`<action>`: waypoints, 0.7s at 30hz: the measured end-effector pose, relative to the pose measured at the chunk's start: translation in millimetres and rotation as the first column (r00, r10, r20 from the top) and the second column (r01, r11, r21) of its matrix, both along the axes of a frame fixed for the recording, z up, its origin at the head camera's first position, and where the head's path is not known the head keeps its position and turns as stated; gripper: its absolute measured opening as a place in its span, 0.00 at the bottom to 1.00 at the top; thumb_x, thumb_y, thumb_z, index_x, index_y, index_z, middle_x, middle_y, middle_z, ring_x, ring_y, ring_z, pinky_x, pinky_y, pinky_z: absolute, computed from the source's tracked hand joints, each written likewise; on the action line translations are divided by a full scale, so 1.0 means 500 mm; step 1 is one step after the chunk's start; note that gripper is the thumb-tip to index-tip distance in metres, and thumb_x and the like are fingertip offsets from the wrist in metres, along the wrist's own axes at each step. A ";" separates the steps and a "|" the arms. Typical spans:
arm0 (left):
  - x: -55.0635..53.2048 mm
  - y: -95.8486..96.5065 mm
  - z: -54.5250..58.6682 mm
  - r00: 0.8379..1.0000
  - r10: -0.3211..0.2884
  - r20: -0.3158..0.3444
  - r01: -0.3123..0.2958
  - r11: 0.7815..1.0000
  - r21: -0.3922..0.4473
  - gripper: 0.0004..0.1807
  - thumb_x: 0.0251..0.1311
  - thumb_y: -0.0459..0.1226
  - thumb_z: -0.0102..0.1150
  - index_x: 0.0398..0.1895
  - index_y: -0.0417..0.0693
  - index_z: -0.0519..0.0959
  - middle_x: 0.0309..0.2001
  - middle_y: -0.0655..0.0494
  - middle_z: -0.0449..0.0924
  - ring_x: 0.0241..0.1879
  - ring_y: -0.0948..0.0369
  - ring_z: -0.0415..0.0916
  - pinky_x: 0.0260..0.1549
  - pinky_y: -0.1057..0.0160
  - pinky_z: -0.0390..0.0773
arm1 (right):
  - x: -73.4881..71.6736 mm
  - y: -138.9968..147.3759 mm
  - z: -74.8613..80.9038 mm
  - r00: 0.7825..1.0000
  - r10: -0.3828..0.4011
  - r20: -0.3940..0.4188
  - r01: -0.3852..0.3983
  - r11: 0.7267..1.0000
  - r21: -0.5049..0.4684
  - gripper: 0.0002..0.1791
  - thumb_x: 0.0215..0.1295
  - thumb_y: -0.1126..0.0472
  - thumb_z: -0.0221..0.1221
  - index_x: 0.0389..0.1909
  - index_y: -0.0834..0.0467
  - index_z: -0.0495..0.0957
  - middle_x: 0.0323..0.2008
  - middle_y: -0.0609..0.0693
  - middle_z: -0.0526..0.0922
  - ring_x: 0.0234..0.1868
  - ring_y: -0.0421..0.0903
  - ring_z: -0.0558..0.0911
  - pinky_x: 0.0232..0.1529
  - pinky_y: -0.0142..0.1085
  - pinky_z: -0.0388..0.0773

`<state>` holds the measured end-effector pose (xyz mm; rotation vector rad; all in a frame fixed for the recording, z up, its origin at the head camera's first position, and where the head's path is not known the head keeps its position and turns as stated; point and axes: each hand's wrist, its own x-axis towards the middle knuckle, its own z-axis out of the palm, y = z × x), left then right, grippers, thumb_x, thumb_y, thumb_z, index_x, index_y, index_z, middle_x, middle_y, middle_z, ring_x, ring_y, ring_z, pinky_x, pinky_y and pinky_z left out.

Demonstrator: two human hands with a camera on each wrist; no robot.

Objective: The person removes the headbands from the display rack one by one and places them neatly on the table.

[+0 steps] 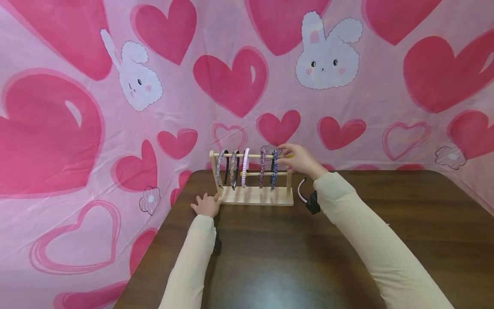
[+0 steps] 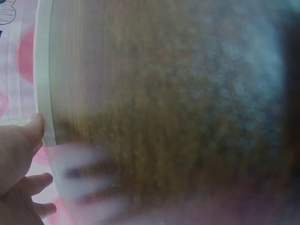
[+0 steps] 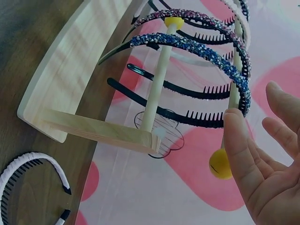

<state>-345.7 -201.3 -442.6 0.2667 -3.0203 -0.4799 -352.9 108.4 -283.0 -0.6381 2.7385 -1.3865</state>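
A wooden headband stand (image 1: 256, 197) holds several headbands on its upper rod. From left to right hang a silvery headband (image 1: 219, 169), a brownish glittery one, a pale pink ribbed headband (image 1: 245, 169), a purplish-pink glittery headband (image 1: 262, 169) and a blue glittery headband (image 3: 201, 51). My right hand (image 1: 297, 159) is at the rod's right end, fingers spread; its thumb tip meets or nearly meets the blue headband in the right wrist view. On the table, my left hand (image 1: 207, 206) lies with fingers spread, thumb against the left end of the stand's base.
Another pale headband (image 3: 28, 161) lies on the brown table (image 1: 270, 257), right of the stand. A yellow ball (image 3: 220, 164) caps the upper rod. Behind the table hangs a pink cloth (image 1: 227, 34) with hearts and rabbits.
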 end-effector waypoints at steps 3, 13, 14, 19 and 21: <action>-0.003 0.000 -0.001 1.000 0.002 0.001 -0.002 1.000 -0.004 0.25 0.64 0.49 0.49 0.62 0.51 0.70 0.63 0.36 0.60 0.62 0.34 0.47 0.51 0.30 0.45 | -0.002 -0.004 -0.001 1.000 0.005 0.003 -0.005 1.000 -0.005 0.28 0.61 0.63 0.59 0.62 0.59 0.65 0.52 0.66 0.69 0.30 0.54 0.79 0.31 0.46 0.79; -0.003 0.000 -0.001 1.000 0.005 0.009 -0.005 1.000 0.010 0.25 0.64 0.49 0.49 0.63 0.51 0.69 0.63 0.35 0.59 0.63 0.34 0.46 0.52 0.30 0.45 | -0.009 -0.017 -0.010 0.999 0.021 0.035 -0.020 0.999 -0.032 0.31 0.60 0.64 0.60 0.65 0.59 0.63 0.58 0.66 0.65 0.26 0.50 0.79 0.31 0.46 0.78; -0.002 0.000 0.000 1.000 0.005 0.011 -0.005 1.000 0.012 0.25 0.64 0.49 0.49 0.63 0.51 0.69 0.63 0.35 0.59 0.63 0.34 0.46 0.52 0.30 0.45 | -0.010 -0.018 -0.011 0.999 0.022 0.044 -0.021 0.999 -0.035 0.32 0.60 0.64 0.60 0.65 0.59 0.62 0.58 0.66 0.65 0.26 0.49 0.79 0.31 0.46 0.78; 0.002 0.003 0.003 1.000 0.005 0.017 -0.005 1.000 0.017 0.25 0.64 0.49 0.49 0.63 0.50 0.69 0.64 0.35 0.59 0.63 0.34 0.46 0.52 0.30 0.45 | -0.012 -0.024 -0.015 0.996 0.021 0.088 -0.017 0.999 -0.045 0.32 0.60 0.65 0.60 0.65 0.59 0.62 0.61 0.66 0.63 0.22 0.44 0.75 0.30 0.43 0.78; 0.004 0.005 0.005 1.000 0.003 0.015 -0.003 1.000 0.018 0.25 0.64 0.48 0.50 0.63 0.50 0.69 0.63 0.35 0.59 0.63 0.34 0.46 0.52 0.30 0.45 | -0.013 -0.025 -0.017 0.995 0.025 0.094 -0.021 0.999 -0.049 0.32 0.59 0.65 0.61 0.65 0.60 0.61 0.61 0.67 0.62 0.22 0.44 0.75 0.29 0.42 0.78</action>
